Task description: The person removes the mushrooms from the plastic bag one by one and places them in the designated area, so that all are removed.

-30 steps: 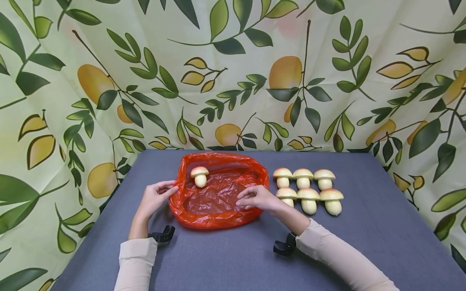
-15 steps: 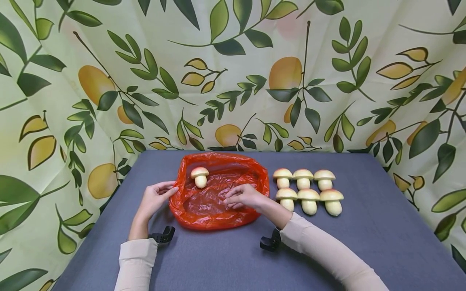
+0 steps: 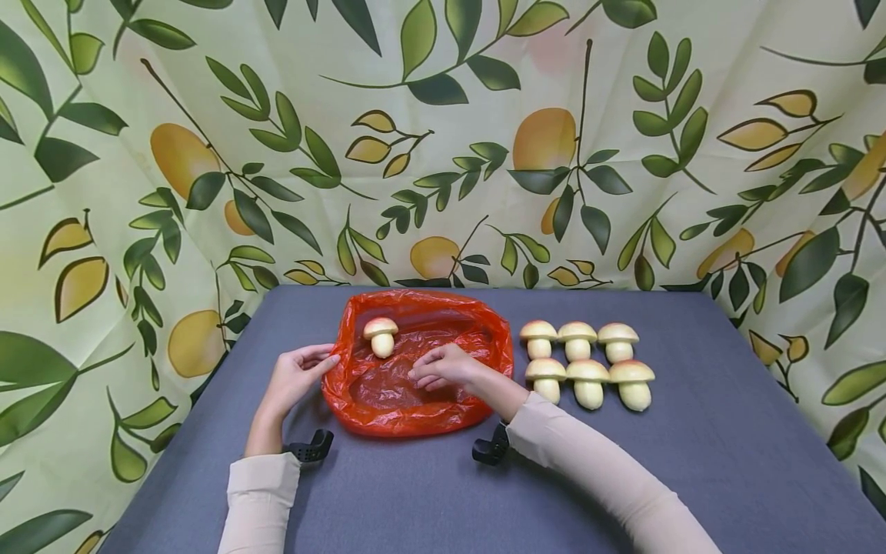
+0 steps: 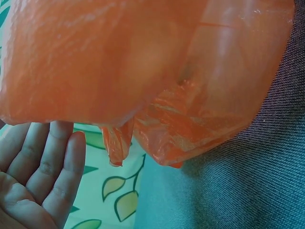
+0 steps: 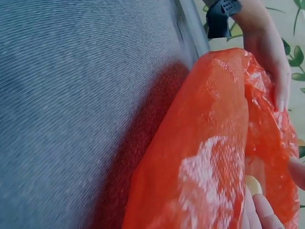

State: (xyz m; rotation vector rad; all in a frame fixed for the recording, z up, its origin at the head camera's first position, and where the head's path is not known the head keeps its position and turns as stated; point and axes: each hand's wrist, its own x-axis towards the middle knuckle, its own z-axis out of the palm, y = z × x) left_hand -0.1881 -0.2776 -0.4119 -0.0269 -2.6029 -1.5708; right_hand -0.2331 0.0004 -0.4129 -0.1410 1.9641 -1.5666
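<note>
A red plastic bag [image 3: 415, 423] lies with its mouth spread wide on the table. Inside, near its far left side, one toy mushroom [image 3: 381, 337] has a pale stem and a reddish cap. My left hand [image 3: 296, 375] pinches the bag's left rim; in the left wrist view its fingers [image 4: 56, 162] extend up against the orange-looking plastic. Over the bag's middle is my right hand [image 3: 446, 367], fingers loosely bent and nothing visible between them. The right wrist view shows a pale rounded piece [image 5: 253, 184] just beyond its fingers [image 5: 267, 213].
Several more toy mushrooms [image 3: 588, 383] stand in two rows right of the bag on the grey-blue cloth-covered table [image 3: 408, 492]. A curtain with leaves and fruit [image 3: 443, 154] surrounds the table's back and sides. Black wrist devices [image 3: 311, 448] hang under both forearms.
My right hand has moved left across the bag, from its right rim to the middle, nearer the mushroom inside. The left hand, bag and mushrooms have stayed in place.
</note>
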